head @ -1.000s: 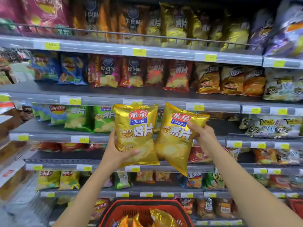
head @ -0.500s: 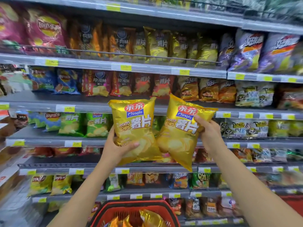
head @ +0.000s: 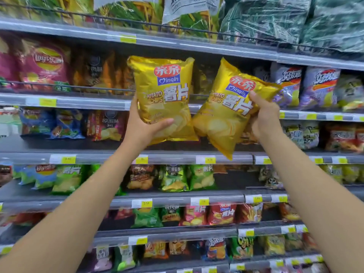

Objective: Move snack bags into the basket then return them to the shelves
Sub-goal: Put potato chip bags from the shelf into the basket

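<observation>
While L grip (head: 143, 129) clasps upright gold chip bag (head: 163, 75) low, R grip (head: 266, 119) holds tilted twin bag (head: 222, 125) mid-edge.

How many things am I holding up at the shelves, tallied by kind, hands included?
Shiny gold foil potato chip bags: 2, left bag and right bag.
Bare hands gripping them: 2, left hand and right hand.
Total: 4

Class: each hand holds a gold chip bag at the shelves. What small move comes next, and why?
Probably ease both bags forward onto the shelf. The left hand and right hand hold the left bag and right bag level with it, where similar gold bags show behind.
</observation>
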The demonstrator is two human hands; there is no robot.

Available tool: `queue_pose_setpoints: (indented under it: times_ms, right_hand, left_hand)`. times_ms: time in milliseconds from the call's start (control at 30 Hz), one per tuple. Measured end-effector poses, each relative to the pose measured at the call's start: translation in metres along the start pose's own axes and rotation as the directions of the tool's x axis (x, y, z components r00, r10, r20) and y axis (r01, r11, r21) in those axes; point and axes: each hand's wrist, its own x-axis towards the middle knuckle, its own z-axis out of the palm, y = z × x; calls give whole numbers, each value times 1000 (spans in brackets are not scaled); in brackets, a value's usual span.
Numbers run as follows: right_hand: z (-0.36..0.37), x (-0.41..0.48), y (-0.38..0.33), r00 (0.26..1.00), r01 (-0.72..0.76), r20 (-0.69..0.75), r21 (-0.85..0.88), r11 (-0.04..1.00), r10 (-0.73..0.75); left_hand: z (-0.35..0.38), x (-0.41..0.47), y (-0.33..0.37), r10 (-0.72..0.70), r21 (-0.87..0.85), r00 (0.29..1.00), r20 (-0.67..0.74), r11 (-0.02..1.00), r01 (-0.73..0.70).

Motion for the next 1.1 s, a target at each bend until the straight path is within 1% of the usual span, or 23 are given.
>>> queue_pose_setpoints:
  times_ms: [67, 200, 300, 367, 533, 667, 767, 833, 933, 1000, 1033, 1067, 1100]
  right_hand:
    - [10, 23, -2, 999, 52, 3, 7, 999, -52]
    - [25, 63, -4, 994, 105, 21, -8, 994, -105]
    - [26, 91, 1, 989, 150, 13, 20, 989, -150]
    - [24, 109, 4, 986, 168, -8, 37, 985, -168]
    - [21, 153, 8, 979, 202, -21, 110, 973, -201]
    - [22, 181, 16, 972, 217, 59, 148, 965, -228]
    - [28, 197, 22, 962, 238, 102, 155, 959, -255]
    - [28, 208, 23, 955, 247, 130, 147, 958, -266]
    - [22, 224, 25, 945, 245, 182, 153, 957, -271]
    - [18, 232, 25, 942, 238, 204, 161, 958, -268]
    - [17, 236, 25, 939, 237, 217, 160, 958, -268]
    - [15, 239, 25, 935, 239, 232, 153, 959, -270]
    - [15, 241, 26, 929, 243, 248, 150, 958, -275]
  left_hand:
    - [2, 29, -5, 53, -12, 999, -6, 999, -53]
    - [8, 83, -18, 156, -13, 988, -22, 988, -156]
    - [16, 120, -27, 210, -37, 977, -32, 977, -211]
    - [24, 143, -32, 271, -41, 962, -30, 961, -272]
    - [38, 195, -40, 384, 55, 923, -24, 922, -383]
    - [50, 223, -53, 447, 113, 895, -17, 890, -442]
    - [65, 232, -66, 467, 165, 884, 20, 870, -464]
    - [72, 235, -79, 422, 241, 902, 86, 870, -430]
    - [77, 246, -100, 274, 393, 946, 175, 861, -322]
    - [78, 266, -108, 108, 462, 972, 208, 865, -196]
    - [77, 278, -110, -3, 481, 974, 225, 870, -108]
    - [77, 288, -111, -118, 494, 964, 238, 869, -16]
    - [76, 296, -111, -223, 505, 949, 222, 859, 83]
